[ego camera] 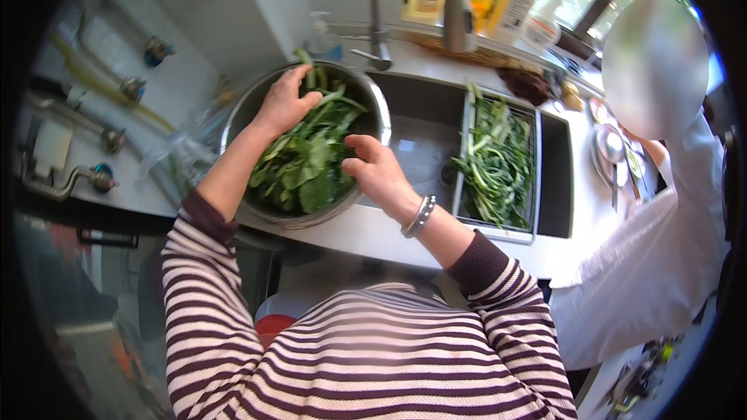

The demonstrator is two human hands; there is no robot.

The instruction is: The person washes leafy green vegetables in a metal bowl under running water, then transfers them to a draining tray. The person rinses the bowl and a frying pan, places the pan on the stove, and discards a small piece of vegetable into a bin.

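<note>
Green leafy vegetables [315, 169] with pale stalks lie in a large round metal pot [382, 111] on the counter at the sink's left. My left hand [290, 99] is over the pot's upper part, touching the stalks, with thumb and fingers spread; whether it grips any is unclear. On the pot's right side my right hand [376, 172] has its thumb and fingers apart at the leaves' edge, with nothing plainly in it. A metal bracelet [419, 217] circles that wrist. More leafy greens [499, 157] fill a rectangular draining basket [468, 128] set across the sink.
The steel sink [417, 146] has a faucet [380, 49] behind it. Bottles [513, 6] stand along the windowsill. Gas pipes and valves [133, 88] run along the left, near a clear plastic bag [187, 149]. A person in white [636, 280] stands at right, beside dishes [613, 146].
</note>
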